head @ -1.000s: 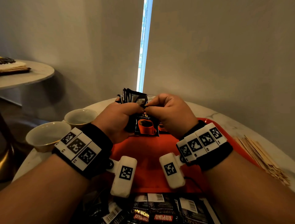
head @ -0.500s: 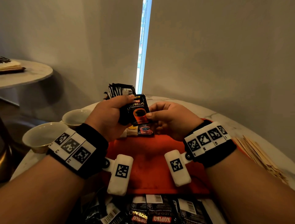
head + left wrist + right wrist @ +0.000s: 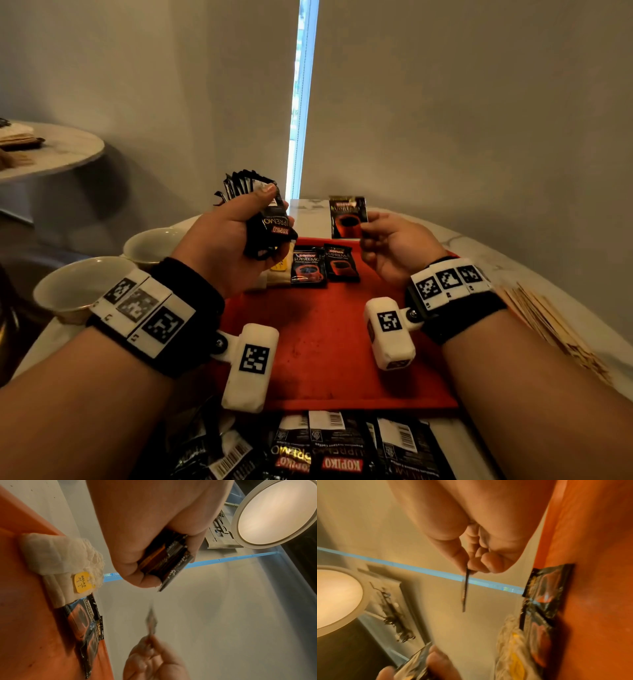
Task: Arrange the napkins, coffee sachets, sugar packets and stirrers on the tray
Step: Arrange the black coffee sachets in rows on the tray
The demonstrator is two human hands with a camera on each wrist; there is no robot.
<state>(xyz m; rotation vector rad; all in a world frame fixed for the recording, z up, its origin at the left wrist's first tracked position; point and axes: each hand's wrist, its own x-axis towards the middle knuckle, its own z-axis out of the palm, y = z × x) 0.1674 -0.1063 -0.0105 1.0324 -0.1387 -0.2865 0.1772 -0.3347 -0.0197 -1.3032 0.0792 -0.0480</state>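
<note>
Ceramic cups: stood on the table left of the tray, apart from it.
Left hand: was curled round a stack of coffee sachets, held above the tray's far left corner, apparently as the supply.
Napkin: lay at the tray's far edge, touching the first laid sachet.
Laid sachets: two lay side by side, face up, starting a row.
Right hand: pinched one sachet upright between thumb and fingers, probably next for the row.
Red tray: mostly bare.
Stirrers: lay on the table, right of the tray.
</note>
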